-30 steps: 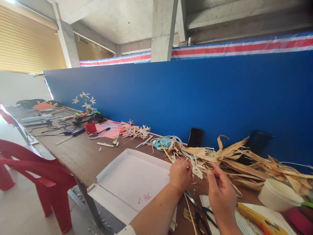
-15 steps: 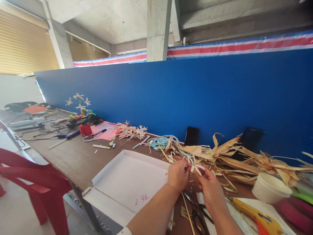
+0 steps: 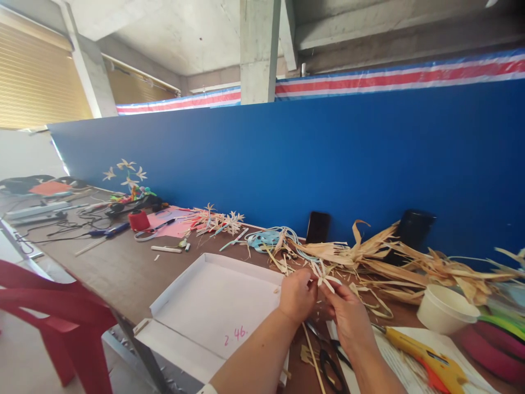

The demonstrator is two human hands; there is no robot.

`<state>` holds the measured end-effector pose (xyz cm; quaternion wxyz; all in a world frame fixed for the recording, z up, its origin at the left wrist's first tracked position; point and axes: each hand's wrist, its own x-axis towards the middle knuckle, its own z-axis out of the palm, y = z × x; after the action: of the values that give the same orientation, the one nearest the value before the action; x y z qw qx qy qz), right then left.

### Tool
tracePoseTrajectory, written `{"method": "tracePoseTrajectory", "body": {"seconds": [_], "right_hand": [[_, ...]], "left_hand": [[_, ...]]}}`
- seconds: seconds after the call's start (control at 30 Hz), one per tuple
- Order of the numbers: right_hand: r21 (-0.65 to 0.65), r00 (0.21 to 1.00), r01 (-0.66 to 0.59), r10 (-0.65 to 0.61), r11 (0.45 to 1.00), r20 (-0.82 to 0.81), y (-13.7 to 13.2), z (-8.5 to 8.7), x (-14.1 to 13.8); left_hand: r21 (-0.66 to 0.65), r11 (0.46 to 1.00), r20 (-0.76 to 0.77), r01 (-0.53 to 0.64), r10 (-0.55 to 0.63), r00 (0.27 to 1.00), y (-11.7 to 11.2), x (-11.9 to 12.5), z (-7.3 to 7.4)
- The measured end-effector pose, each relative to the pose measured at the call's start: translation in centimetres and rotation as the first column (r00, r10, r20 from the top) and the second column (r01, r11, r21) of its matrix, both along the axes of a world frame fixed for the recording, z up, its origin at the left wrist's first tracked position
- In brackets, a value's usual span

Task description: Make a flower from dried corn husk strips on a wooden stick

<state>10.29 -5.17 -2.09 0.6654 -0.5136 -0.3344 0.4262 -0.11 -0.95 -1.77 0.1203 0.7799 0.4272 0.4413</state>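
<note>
My left hand (image 3: 298, 297) and my right hand (image 3: 348, 314) meet over the brown table (image 3: 123, 268), both pinched on a small flower of pale husk strips (image 3: 325, 277). Its petals fan out above my fingertips. Behind my hands lies a pile of dried corn husks (image 3: 394, 257). Black scissors (image 3: 330, 355) lie under my wrists, and a yellow glue gun (image 3: 426, 358) lies to the right on white paper.
An open white box (image 3: 213, 306) marked 2.46 lies left of my hands. A white cup (image 3: 447, 309), two dark phones (image 3: 317, 227) against the blue partition (image 3: 287, 164), finished husk flowers (image 3: 217, 220), a red spool (image 3: 138, 220) and cables sit along the table. A red chair (image 3: 53, 312) stands left.
My right hand moved left from the husk pile to join my left hand on the small husk flower. The view shifted slightly to the right.
</note>
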Motion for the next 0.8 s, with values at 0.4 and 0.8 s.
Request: {"method": "tracePoseTrajectory", "body": {"seconds": [0.4, 0.8], "right_hand": [[0.007, 0.925, 0.163, -0.155, 0.987, 0.346, -0.32, 0.35, 0.35], [0.03, 0.87, 0.23, -0.219, 0.973, 0.442, -0.19, 0.02, 0.7]], "left_hand": [[-0.001, 1.0, -0.016, 0.007, -0.007, 1.0, -0.18, 0.07, 0.2], [-0.082, 0.996, 0.051, 0.029, -0.025, 0.998, -0.6, 0.34, 0.16]]}}
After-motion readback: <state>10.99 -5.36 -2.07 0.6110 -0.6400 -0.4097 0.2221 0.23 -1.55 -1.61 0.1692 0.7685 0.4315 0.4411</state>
